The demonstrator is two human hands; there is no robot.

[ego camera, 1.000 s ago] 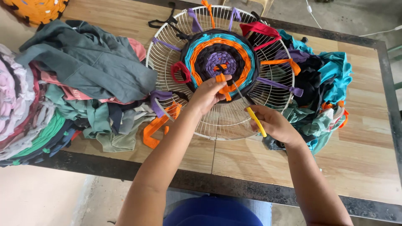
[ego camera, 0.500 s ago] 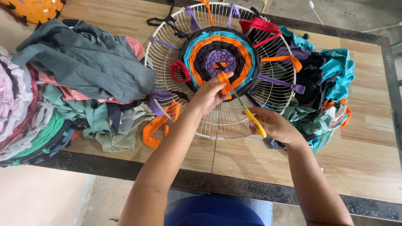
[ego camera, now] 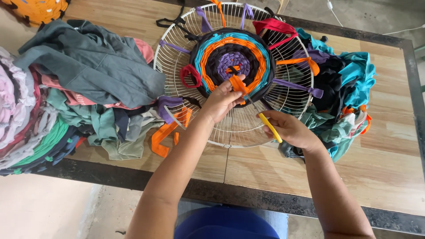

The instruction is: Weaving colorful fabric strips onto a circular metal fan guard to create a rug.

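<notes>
Orange fabric strip (ego camera: pixel 239 84) pinched between thumb and fingertips of the left hand (ego camera: pixel 220 102), folded into a small loop and lifted a little above the wires, probably to keep it tight and ready for passing. Lying just at the edge of the woven round mat (ego camera: pixel 233 60), on the side nearest to the person, so directly above the fingertips in the view. Made of rings: purple in the middle, then black, orange, teal and black outside.

Yellow-handled tool (ego camera: pixel 268 125) gripped in the right hand (ego camera: pixel 290 130), fingers curled and pressed together around the handle, thin metal part pointing toward the pinched strip. Whether a hook or small scissors, cannot tell. Held low and slanted, apparently for reaching under the strip without covering it.

Under both hands, white wire fan guard (ego camera: pixel 233 132), laid flat on the wooden table (ego camera: pixel 389 172) and serving as a frame for the weaving. Loose ends of purple, red and orange strips tied on its wires around the mat, seemingly kept out of the way.

To the left of the left fingers, pile of grey, green and pink clothes (ego camera: pixel 79 84). Beyond the right fingers, heap of teal and black fabric (ego camera: pixel 345 88), both close enough for easy taking. Another orange strip (ego camera: pixel 166 132) hanging from the guard near the left wrist.
</notes>
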